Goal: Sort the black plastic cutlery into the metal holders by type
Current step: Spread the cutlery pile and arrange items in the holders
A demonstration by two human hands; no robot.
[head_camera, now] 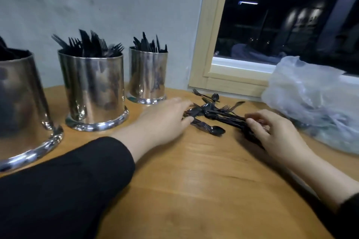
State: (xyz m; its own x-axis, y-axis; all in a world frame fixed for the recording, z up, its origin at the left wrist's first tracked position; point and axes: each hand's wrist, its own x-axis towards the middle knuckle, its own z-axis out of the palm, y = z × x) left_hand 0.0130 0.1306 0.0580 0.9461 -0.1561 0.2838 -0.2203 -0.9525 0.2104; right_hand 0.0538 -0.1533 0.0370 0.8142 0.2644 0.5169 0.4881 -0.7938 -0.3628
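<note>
Left hand (168, 120) lies flat on the wooden surface (194, 190), fingers straight and close together, their tips touching the near end of a heap of black plastic cutlery (211, 113). Right hand (272, 132) sits at the other end of that heap, its fingers curled round a bundle of handles (236, 122), thumb pressed on top. The heap lies between the two hands and holds mixed pieces, too tangled and blurred to count; one spoon (216, 130) sticks out toward the person, just beside the left fingertips, and two fork heads (230, 107) show at the far side. Beyond the heap, a little apart from it, lie one more fork (198, 92) and one spoon (215, 96), crossing each other.

Three metal holders stand upright to the left of the left hand. The nearest holder (21, 103) is at the frame's edge with only a dark scrap of contents showing. The middle holder (93, 89) carries mostly forks, with a broader blade-like piece among them. The far holder (148, 75), behind the left hand's fingertips, carries knives. To the right of the right hand, almost touching it, one crumpled clear plastic bag (310, 103) rests on the surface below a window (291, 15) with a pale wood frame.
</note>
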